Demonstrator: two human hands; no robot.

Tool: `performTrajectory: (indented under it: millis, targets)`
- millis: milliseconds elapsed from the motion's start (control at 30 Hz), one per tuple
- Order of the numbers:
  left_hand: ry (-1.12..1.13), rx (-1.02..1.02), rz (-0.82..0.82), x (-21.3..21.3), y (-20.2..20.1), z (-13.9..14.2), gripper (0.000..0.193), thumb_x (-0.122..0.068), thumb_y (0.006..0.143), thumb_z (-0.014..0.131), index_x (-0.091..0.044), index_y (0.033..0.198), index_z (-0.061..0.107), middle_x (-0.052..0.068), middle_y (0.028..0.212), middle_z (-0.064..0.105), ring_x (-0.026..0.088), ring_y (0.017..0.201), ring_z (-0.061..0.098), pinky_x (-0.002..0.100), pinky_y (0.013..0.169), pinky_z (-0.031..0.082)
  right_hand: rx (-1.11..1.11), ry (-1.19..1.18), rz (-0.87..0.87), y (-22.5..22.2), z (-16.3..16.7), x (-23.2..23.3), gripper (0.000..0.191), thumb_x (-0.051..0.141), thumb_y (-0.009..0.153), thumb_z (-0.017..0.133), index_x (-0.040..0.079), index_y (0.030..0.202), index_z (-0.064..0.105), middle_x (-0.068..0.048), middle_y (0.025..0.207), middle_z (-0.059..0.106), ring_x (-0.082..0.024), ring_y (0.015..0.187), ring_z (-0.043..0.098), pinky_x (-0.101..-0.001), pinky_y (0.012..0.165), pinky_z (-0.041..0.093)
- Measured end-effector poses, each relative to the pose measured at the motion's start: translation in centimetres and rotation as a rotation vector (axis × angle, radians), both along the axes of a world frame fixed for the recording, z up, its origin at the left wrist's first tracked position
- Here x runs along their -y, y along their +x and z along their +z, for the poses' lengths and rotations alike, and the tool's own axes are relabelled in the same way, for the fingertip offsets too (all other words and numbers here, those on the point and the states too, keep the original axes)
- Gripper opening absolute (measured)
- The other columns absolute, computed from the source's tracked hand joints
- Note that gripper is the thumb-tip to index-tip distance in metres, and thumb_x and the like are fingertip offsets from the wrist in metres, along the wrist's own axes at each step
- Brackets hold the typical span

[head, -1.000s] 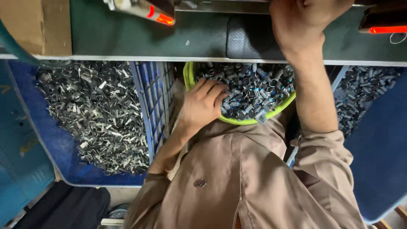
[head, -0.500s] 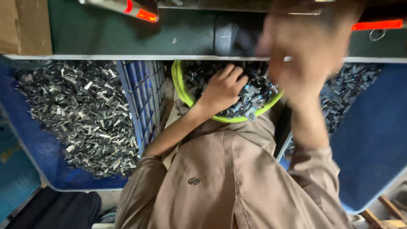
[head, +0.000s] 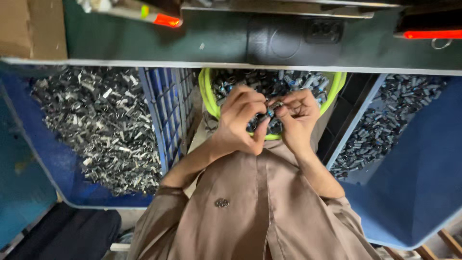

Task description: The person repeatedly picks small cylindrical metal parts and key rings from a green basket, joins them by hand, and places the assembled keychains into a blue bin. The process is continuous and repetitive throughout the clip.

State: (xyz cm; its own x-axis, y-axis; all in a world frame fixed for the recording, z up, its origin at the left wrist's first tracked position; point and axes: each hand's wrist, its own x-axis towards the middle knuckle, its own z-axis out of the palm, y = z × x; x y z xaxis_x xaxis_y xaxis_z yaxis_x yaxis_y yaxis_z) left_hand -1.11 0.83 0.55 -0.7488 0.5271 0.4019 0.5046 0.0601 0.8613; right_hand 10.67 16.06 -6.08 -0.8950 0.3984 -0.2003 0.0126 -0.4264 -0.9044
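Yellow-green rim of a round basket (head: 208, 96) marks the middle of the view, tucked under the front edge of a dark green desk (head: 144, 41). It is heaped with small dark metal parts (head: 269, 84). Directly over the basket's near side, both hands meet fingertip to fingertip. The left hand (head: 240, 118) curls with its fingers pinched together on a small part (head: 270, 111); the right hand (head: 298, 118) pinches the same part from the other side. Held this way, above the heap, anything dropped would likely fall back into the basket. The part is tiny and mostly covered by fingers, with a bluish glint; its long axis seems to run roughly sideways between the two hands, though which end points where cannot be told.

Left of the basket stands a blue crate (head: 168, 106) full of shiny silver metal clips (head: 96, 125). Right of the basket, another blue bin (head: 414, 192) holds dark cylindrical pieces (head: 390, 125). Below the basket, brown sleeves (head: 260, 212) and a shirt front fill the foreground.
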Motion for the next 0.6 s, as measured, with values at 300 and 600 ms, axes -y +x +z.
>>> performTrajectory:
  millis: [300,600]
  targets:
    - [-0.135,-0.327,0.015,1.9,0.6,1.2,0.025,-0.004,0.072,0.072,-0.001,0.095,0.064,0.013,0.103,0.061,0.034,0.093,0.059,0.05,0.088,0.054,-0.019,-0.419,0.023,-1.9,-0.7,-1.5,0.028,0.008,0.098,0.078,0.006,0.103,0.05,-0.017,0.089,0.068,-0.027,0.079,0.066,-0.0378,0.072,0.056]
    - [0.211,0.838,0.02,3.3,1.9,-1.4,0.015,0.0,0.093,0.073,0.002,0.103,0.062,0.015,0.115,0.069,0.024,0.088,0.071,0.035,0.078,0.061,-0.243,0.347,-0.157,-10.4,6.1,-3.7,0.036,-0.022,0.089,0.058,0.007,0.103,0.041,-0.008,0.086,0.063,-0.023,0.077,0.064,-0.0387,0.067,0.058]
